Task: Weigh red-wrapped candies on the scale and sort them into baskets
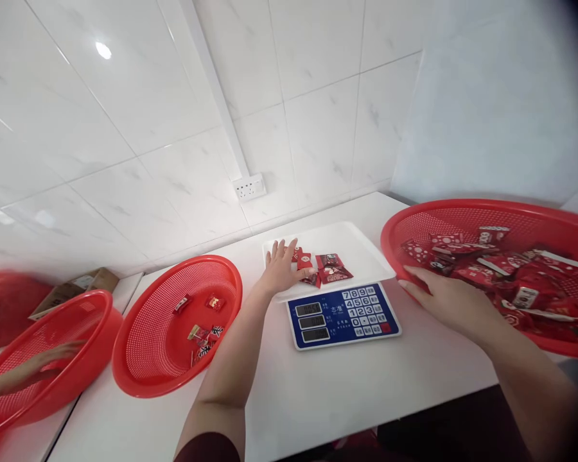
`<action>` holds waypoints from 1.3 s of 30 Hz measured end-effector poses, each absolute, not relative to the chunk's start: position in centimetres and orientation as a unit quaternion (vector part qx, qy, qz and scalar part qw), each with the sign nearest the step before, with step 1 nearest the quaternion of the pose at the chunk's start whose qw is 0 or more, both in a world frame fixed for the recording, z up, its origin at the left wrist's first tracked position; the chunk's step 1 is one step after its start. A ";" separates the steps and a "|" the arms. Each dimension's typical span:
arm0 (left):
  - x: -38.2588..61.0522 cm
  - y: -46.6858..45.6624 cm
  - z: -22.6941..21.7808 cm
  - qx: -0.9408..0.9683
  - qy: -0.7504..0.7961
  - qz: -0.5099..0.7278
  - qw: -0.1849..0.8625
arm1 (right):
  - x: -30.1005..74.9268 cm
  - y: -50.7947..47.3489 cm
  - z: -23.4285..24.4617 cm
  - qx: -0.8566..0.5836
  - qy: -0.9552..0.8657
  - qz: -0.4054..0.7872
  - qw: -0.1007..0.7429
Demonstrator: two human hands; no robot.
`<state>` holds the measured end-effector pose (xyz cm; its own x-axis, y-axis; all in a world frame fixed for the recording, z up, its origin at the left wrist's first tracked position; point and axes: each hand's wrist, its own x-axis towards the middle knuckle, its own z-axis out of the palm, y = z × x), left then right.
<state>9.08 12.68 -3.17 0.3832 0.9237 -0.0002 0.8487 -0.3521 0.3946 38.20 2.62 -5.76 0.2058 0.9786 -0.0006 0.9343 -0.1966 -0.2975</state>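
My left hand [282,266] lies flat with fingers spread on the white tray [361,247] of the scale [343,314], touching the small red candy packets [328,268] on it. My right hand [446,296] rests on the near rim of the big red basket [404,224] at the right, fingers stretched out, holding nothing. That basket holds many red wrapped candies [510,276]. A second red basket [139,359] to the left of my left arm has a few candies [205,330] in it.
Another person's hand [52,356] reaches into a third red basket [38,391] on the far left. A cardboard box [77,285] sits behind it. A wall socket [249,187] is on the tiled wall behind the scale. The table's front edge is near me.
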 end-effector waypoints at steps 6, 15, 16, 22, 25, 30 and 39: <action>9.8 12.9 -3.7 0.799 0.567 0.095 0.176 | 38.4 2.6 -5.5 -0.759 -0.632 0.094 0.122; 10.3 9.5 -4.1 0.798 0.555 0.125 0.196 | 38.6 2.5 -6.0 -0.748 -0.641 0.087 0.150; 10.1 9.2 -4.0 0.798 0.555 0.129 0.195 | 38.7 2.5 -6.1 -0.749 -0.640 0.086 0.149; 6.9 6.0 -3.0 0.791 0.570 0.148 0.164 | 38.8 2.3 -6.1 -0.745 -0.643 0.094 0.151; 3.8 3.5 -2.8 0.763 0.624 0.143 0.093 | 38.8 2.3 -5.9 -0.741 -0.647 0.095 0.153; -1.0 -0.9 -3.6 0.685 0.724 0.067 0.031 | 39.1 2.4 -6.4 -0.738 -0.650 0.085 0.158; -3.3 -2.8 -4.0 0.617 0.784 0.009 0.072 | 39.2 2.6 -7.0 -0.745 -0.642 0.088 0.157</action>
